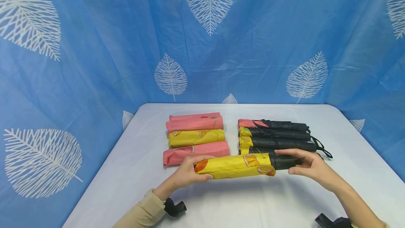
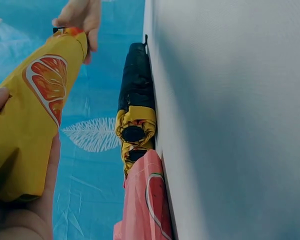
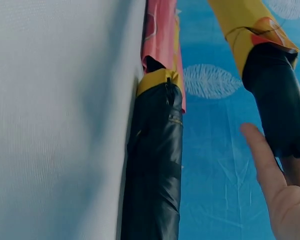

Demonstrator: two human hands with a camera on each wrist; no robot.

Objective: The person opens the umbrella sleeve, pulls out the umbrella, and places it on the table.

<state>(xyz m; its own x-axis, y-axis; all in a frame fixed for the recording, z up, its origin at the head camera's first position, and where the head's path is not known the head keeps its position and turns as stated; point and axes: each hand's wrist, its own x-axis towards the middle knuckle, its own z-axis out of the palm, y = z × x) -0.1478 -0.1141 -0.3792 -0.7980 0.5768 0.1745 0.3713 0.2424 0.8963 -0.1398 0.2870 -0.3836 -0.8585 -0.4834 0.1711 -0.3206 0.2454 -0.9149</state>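
Observation:
A folded black umbrella (image 1: 282, 162) is held level above the table, most of it inside a yellow sleeve (image 1: 234, 166) printed with orange slices. My left hand (image 1: 193, 171) grips the sleeve's left end, thumb on the near side, as the left wrist view also shows. At the other end, my right hand (image 1: 311, 166) holds the bare black end between thumb and fingers. In the right wrist view one finger (image 3: 262, 155) stretches alongside the black umbrella (image 3: 282, 110), and the thumb is out of sight there.
Pink sleeves (image 1: 197, 153) and a yellow sleeve (image 1: 197, 138) lie in a row on the white table (image 1: 126, 182), behind my left hand. Several folded black umbrellas (image 1: 281, 144) with yellow or pink ends lie at the back right. A blue leaf-patterned curtain (image 1: 246, 62) surrounds the table.

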